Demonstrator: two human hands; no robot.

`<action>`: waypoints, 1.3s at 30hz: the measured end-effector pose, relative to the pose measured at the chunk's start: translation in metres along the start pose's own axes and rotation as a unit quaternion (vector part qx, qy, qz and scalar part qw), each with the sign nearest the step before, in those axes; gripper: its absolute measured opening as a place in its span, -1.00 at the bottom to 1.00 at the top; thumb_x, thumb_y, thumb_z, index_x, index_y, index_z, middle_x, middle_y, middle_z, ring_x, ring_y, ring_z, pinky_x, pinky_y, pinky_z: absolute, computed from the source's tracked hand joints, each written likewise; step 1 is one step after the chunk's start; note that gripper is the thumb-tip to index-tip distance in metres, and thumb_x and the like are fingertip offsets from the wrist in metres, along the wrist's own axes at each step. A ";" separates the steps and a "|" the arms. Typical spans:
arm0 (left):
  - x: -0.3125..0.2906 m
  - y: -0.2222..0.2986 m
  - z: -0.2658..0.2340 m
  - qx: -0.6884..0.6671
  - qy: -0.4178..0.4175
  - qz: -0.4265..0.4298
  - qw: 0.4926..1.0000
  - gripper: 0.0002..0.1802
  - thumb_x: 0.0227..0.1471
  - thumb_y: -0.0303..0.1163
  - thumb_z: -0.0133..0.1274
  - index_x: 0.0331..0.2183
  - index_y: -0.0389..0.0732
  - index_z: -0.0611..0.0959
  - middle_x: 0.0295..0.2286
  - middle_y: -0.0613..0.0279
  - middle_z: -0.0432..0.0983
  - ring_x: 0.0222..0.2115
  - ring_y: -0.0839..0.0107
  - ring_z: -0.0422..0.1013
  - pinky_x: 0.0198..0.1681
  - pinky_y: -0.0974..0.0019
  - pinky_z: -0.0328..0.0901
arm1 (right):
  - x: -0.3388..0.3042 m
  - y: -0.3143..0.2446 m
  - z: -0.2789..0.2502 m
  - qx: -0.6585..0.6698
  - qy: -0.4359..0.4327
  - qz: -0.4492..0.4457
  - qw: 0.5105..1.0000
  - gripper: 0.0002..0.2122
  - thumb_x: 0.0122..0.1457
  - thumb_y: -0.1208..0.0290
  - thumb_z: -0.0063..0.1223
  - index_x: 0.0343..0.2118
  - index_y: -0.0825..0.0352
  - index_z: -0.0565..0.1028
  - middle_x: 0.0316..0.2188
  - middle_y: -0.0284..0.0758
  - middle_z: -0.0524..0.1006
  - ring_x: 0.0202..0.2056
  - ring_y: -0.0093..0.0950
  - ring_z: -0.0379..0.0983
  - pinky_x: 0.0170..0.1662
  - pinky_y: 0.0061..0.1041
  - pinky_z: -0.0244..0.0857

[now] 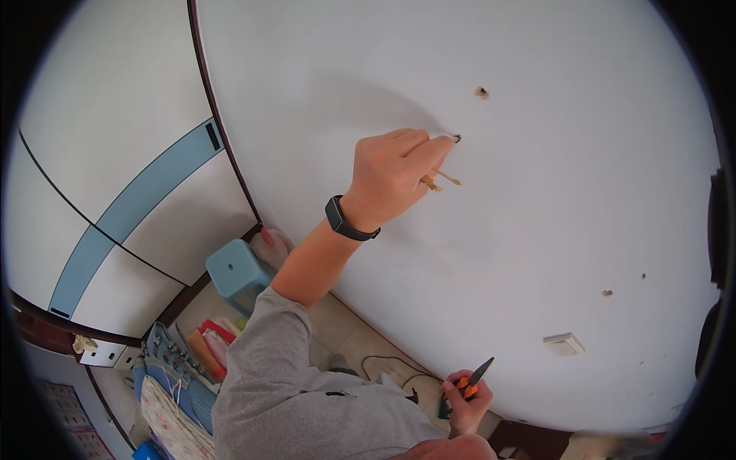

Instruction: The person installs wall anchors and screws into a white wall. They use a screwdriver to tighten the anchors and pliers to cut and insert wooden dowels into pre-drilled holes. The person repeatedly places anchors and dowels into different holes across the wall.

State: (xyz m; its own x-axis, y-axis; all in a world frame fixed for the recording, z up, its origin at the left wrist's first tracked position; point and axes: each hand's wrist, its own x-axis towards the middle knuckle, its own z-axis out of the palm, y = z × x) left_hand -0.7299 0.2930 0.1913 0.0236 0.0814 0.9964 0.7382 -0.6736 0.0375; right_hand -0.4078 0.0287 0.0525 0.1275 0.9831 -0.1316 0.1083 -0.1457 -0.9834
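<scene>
My left hand [395, 172] is raised to the white wall, a dark band around its wrist. Its fingers are closed, with the tips at a small ragged hole [458, 139]. Thin pale wooden sticks [445, 179] poke out from under the fingers, their ends rough. Whatever the fingertips pinch at the hole is hidden. Lower down, close to my body, my right hand [464, 414] is wrapped around pliers [477, 376] with orange and black handles. Their dark jaws point up and to the right, apart from the wall hole.
Another broken hole [481, 93] is above the first, and smaller ones mark the wall lower right near a white switch plate [563, 344]. A light-blue stool [236, 268] stands by the white and blue cabinet [146, 192]. A black cable [395, 359] lies on the floor.
</scene>
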 end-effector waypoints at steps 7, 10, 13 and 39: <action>-0.001 -0.005 -0.002 -0.009 0.002 -0.008 1.000 -0.75 -0.15 -0.68 0.36 -0.37 -0.17 0.73 -0.70 0.32 0.24 -0.72 0.45 0.15 -0.66 0.36 -0.01 | 0.000 0.003 -0.002 0.013 0.002 -0.008 1.000 -0.84 0.08 0.71 0.23 -0.25 0.47 0.56 -0.46 -0.28 0.58 -0.46 -0.48 0.57 -0.41 -0.54 0.40; -0.004 0.005 -0.011 -0.025 0.023 -0.057 0.998 -0.81 -0.09 -0.66 0.37 -0.38 -0.20 0.73 -0.71 0.36 0.27 -0.72 0.54 0.17 -0.66 0.41 -0.01 | -0.003 0.002 -0.004 0.028 0.005 -0.001 1.000 -0.85 0.11 0.71 0.20 -0.25 0.48 0.55 -0.47 -0.26 0.58 -0.47 -0.47 0.56 -0.42 -0.54 0.39; -0.027 0.032 -0.025 -0.139 0.041 -0.240 0.960 -0.92 0.07 -0.57 0.32 -0.36 -0.21 0.72 -0.66 0.46 0.35 -0.69 0.64 0.18 -0.64 0.48 -0.03 | -0.004 0.000 -0.007 0.056 -0.003 0.012 0.998 -0.88 0.15 0.70 0.13 -0.24 0.48 0.55 -0.48 -0.24 0.58 -0.47 -0.46 0.55 -0.42 -0.53 0.38; -0.142 0.372 0.054 -0.523 -0.490 -0.589 0.374 -0.90 0.18 -0.46 0.22 -0.31 -0.29 0.66 -0.43 0.16 0.65 -0.59 0.67 0.31 -0.54 0.51 0.14 | -0.088 0.052 -0.209 0.178 -0.140 0.126 0.966 -0.63 0.28 0.60 0.04 0.15 0.45 0.43 -0.15 -0.20 0.59 -0.17 -0.48 0.52 -0.10 -0.45 0.49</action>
State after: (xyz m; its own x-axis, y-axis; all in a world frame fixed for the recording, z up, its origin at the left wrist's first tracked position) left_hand -0.4224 0.0711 0.0592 0.7108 0.6597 -0.2440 -0.0300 0.3750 0.9265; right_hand -0.2074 -0.0886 0.0390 -0.1712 0.9200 -0.3525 -0.2430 -0.3861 -0.8899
